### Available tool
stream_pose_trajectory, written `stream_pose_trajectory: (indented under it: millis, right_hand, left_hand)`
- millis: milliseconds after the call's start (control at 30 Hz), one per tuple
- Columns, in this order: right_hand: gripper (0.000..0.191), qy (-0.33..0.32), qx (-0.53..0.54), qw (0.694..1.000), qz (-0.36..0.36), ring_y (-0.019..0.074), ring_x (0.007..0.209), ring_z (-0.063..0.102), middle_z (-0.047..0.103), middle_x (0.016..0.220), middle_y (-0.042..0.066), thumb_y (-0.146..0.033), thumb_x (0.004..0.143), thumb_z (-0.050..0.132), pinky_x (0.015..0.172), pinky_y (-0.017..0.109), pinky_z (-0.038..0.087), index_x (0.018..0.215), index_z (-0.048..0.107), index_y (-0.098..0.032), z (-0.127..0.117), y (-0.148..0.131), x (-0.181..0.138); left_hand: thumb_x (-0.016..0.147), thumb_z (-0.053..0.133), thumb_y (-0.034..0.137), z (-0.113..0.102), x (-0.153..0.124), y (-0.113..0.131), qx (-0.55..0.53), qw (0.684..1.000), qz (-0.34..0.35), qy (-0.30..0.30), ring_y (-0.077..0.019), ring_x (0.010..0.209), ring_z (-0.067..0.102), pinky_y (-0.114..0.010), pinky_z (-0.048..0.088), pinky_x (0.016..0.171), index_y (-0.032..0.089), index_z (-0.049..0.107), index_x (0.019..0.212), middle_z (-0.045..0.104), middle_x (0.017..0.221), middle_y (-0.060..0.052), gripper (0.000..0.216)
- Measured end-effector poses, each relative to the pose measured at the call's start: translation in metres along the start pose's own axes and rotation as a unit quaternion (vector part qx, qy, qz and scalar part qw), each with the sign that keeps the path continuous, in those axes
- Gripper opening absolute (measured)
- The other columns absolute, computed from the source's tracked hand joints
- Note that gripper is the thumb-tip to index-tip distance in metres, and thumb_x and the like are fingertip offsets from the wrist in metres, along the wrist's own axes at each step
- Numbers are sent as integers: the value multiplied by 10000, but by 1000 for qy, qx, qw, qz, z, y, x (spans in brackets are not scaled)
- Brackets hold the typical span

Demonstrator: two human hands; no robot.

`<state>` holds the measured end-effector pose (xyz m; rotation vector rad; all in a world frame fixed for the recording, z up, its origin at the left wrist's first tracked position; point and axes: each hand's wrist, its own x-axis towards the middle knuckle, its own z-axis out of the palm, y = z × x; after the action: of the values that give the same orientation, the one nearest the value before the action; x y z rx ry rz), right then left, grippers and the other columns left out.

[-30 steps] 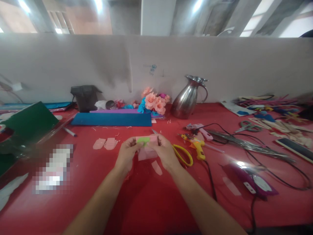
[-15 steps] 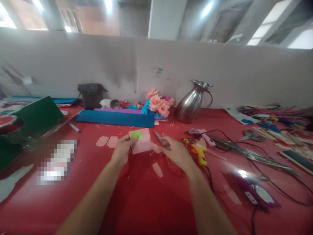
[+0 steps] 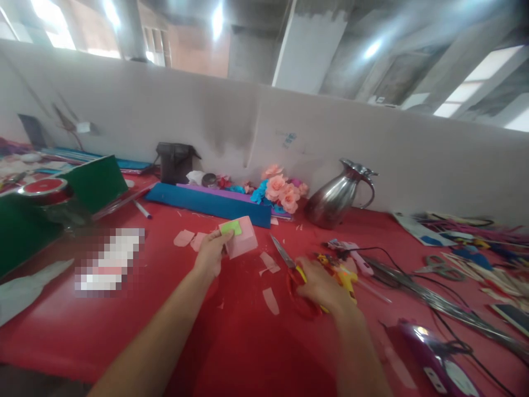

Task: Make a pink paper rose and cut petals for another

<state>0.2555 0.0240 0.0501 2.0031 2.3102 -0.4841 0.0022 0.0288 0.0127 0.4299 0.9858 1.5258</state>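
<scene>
My left hand (image 3: 210,253) is closed on a small stack of pink paper (image 3: 244,238), thumb on top. A bright green paper piece (image 3: 231,227) lies on the stack under the thumb. Over to the right, my right hand (image 3: 320,284) is slightly blurred and has its fingers round the red and yellow handles of a pair of scissors (image 3: 284,255). The blades point away and to the left, low over the table. Pink paper scraps (image 3: 271,300) lie between the hands. Just beyond my right hand is a yellow glue gun (image 3: 345,275), partly hidden by it.
A steel jug (image 3: 336,196) and peach paper flowers (image 3: 283,190) stand at the back beside a blue sheet (image 3: 206,205). At right are a pink glue gun (image 3: 359,259), cords, other scissors (image 3: 440,268) and a purple device (image 3: 430,358). A red-lidded jar (image 3: 47,190) stands left.
My right hand has moved right and down with the scissors, away from the pink paper; the coloured handles now show. The left hand keeps its hold. The view has tilted and shifted.
</scene>
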Motion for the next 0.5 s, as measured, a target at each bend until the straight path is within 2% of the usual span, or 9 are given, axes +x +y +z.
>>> stream_pose_trajectory:
  millis: [100,167,267,333,400,467,500]
  right_hand:
    - [380,9,-9,1000,26,266,855,621,650,927,137,-114,606,576,665,297,392,984,558,-147,-5,-8,-1]
    - [342,40,3,998,52,296,853,628,671,887,154,-153,638,563,683,332,404,980,563,-137,-7,-10,1]
    - [429,110,132,984,47,302,918,628,681,960,146,-170,645,571,761,371,437,1074,554,-154,-8,-15,5]
    - [543,119,308,944,-10,279,995,613,659,1078,110,-204,645,616,807,372,462,1179,515,-198,-7,-22,4]
    - [673,87,476,873,-67,263,1106,563,586,1237,67,-293,636,688,844,362,480,1269,459,-264,-3,-32,0]
    - [724,46,573,816,-64,263,1157,528,524,1317,45,-395,630,724,869,362,481,1292,447,-302,4,-41,-5]
    - [712,24,600,798,-44,262,1149,535,525,1313,52,-447,650,711,879,369,476,1295,447,-304,9,-43,-8]
  left_hand:
    - [579,788,243,0,1,3,-25,1000,0,9,-129,580,620,-209,450,508,138,702,815,705,701,-55,272]
    - [614,765,195,0,1,6,-51,998,14,26,-114,587,622,-199,465,533,138,701,784,704,695,-48,190]
    - [664,717,111,1,3,11,-98,992,46,60,-106,652,646,-193,504,638,136,699,746,715,730,-48,88]
    - [693,681,72,-1,5,17,-128,986,61,82,-99,676,655,-181,514,675,133,696,745,718,750,-48,81]
    - [714,655,50,-2,6,24,-153,980,75,101,-89,645,653,-163,517,649,127,691,748,711,717,-40,92]
    - [722,638,31,-4,6,33,-173,974,90,114,-81,596,643,-146,515,604,119,681,734,696,663,-30,98]
    - [724,630,21,-5,6,38,-183,971,98,121,-76,582,640,-137,512,592,115,675,723,691,646,-27,105]
